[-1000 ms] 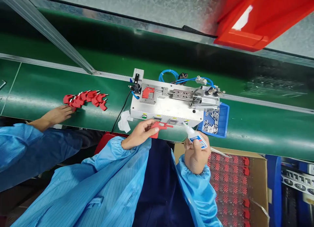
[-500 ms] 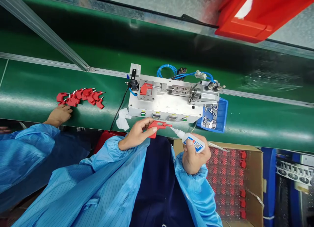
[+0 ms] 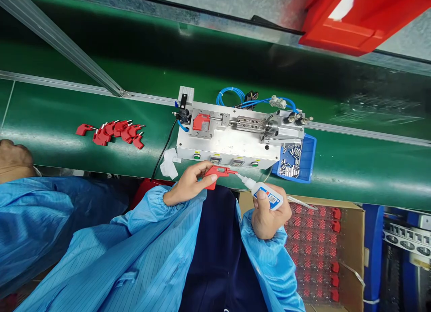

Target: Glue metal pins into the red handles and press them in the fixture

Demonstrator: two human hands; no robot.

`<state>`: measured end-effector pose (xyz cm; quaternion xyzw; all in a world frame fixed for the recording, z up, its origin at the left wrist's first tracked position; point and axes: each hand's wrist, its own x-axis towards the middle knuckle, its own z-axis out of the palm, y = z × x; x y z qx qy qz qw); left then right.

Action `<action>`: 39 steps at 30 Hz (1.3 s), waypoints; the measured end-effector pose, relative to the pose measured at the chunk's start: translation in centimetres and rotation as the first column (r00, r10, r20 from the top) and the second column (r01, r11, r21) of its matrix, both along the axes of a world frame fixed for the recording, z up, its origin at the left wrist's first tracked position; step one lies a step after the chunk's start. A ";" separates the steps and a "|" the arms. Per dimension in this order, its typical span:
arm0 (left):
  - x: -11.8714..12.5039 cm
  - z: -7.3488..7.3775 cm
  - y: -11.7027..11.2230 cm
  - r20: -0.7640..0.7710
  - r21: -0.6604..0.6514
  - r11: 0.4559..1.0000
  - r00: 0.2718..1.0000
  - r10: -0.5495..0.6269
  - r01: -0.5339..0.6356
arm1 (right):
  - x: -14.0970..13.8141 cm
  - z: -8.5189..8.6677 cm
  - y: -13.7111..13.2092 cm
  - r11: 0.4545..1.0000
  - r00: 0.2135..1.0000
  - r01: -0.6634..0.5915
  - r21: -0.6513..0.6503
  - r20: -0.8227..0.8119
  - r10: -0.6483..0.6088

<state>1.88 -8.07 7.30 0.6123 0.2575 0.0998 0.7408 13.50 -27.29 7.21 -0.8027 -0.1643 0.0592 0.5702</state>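
Observation:
Between the thumb and fingers of my left hand [image 3: 189, 182] is a red pistol-shaped plastic part [image 3: 213, 177], its thin end pointing right. My right hand [image 3: 271, 217] is closed around a white glue bottle [image 3: 268, 196] with a blue and red label. The bottle's narrow nozzle is at the tip of the red part; whether they touch I cannot tell. Just beyond my hands stands a metal bench machine [image 3: 232, 141] with green buttons and small counters. Another red part [image 3: 201, 122] lies in its fixture.
Several red parts [image 3: 117, 131] lie on the green bench [image 3: 161, 110] at left, near a co-worker's hand [image 3: 15, 159]. A blue bin [image 3: 308, 159] of small metal pins stands right of the machine. White tissue [image 3: 170, 164] lies front left. A carton [image 3: 352, 249] with trays of red parts is below right.
The co-worker's hand has drawn back left from the red parts, and one part there now lies slightly apart. My hands keep almost the same pose, the nozzle still at the red part's tip.

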 end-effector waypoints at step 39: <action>0.1 0.0 0.1 0.005 0.003 1.000 1.000 -0.021 0.021 | 0.0 0.1 0.2 1.000 1.000 0.003 0.014 -0.010 -0.003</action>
